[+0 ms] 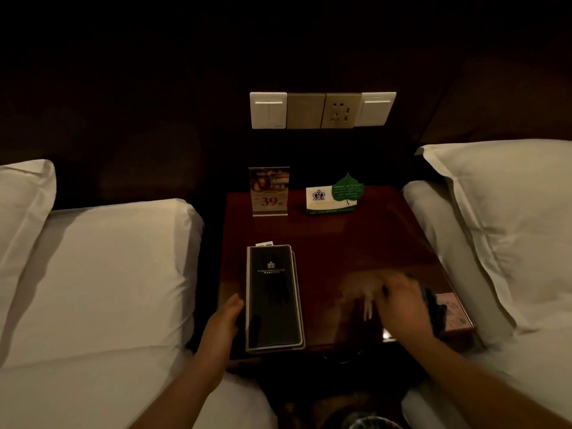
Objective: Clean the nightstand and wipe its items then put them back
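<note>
The dark red nightstand (pixel 334 243) stands between two beds. A black hotel folder (pixel 272 298) lies on its front left. My left hand (pixel 226 317) rests against the folder's left edge with fingers fairly straight. My right hand (pixel 399 301) is blurred with motion at the front right of the top and holds a dark cloth (pixel 435 308) bunched under its far side. At the back stand an acrylic price sign reading 39 (pixel 269 191) and a white card with a green leaf (pixel 335 195).
A pinkish box (pixel 456 312) sits at the nightstand's right front corner. White beds with pillows flank it, the left bed (pixel 93 274) and the right bed (pixel 495 227). A switch and socket panel (pixel 322 110) is on the dark wall behind.
</note>
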